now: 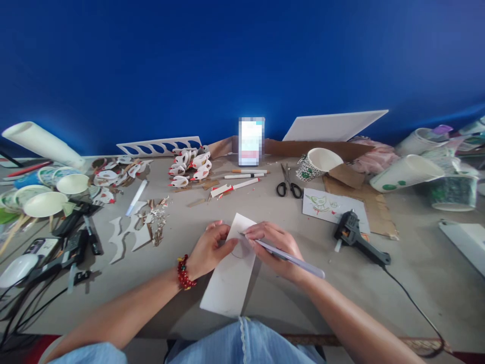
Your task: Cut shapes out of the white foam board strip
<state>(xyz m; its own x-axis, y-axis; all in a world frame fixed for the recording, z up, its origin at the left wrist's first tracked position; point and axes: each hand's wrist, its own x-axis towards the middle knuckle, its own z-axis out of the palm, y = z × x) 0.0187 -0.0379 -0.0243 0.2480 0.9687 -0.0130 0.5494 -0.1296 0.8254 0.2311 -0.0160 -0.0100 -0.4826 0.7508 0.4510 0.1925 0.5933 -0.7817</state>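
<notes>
A long strip of white foam board [229,283] lies aslant on the table in front of me, with a faint curved outline on its upper part. My left hand [212,247], with a red bead bracelet at the wrist, grips the strip's left edge, thumb on top and fingers curled at the side. In my right hand [278,247] is a slim lavender pen-shaped tool [299,263]. Its dark thin tip touches the board near the outline; whether it is a pen or a blade I cannot tell. The right fingers rest over the board's right edge.
Black scissors [289,184], pens [246,176] and a lit phone [251,141] stand or lie ahead. Right are a glue gun [352,232] with its cord and a paper cup [320,164]. Left are white bird-like cutouts [189,164], board scraps [131,235] and cables [34,298].
</notes>
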